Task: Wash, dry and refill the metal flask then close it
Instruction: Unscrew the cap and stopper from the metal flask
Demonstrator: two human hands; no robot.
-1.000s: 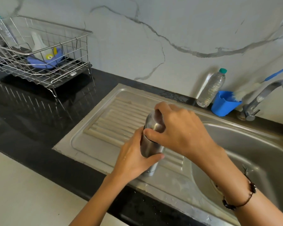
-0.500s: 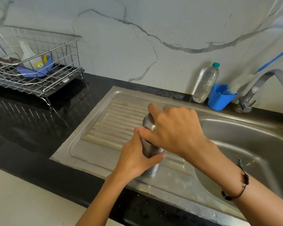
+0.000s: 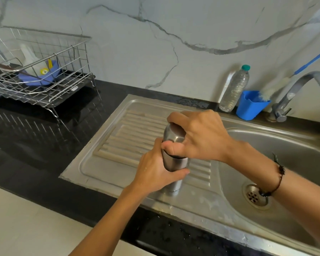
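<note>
Steel drainboard (image 3: 118, 145) beside the sink, metal flask (image 3: 175, 163) standing upright on it as before, left hand (image 3: 155, 170) still gripping its body, right hand (image 3: 198, 137) still clasping its top, thumb now lower.

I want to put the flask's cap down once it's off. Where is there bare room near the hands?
The ribbed drainboard left of the metal flask is bare, as is the black counter between it and the dish rack. It is crowded behind the sink: plastic bottle, blue cup, tap.
</note>
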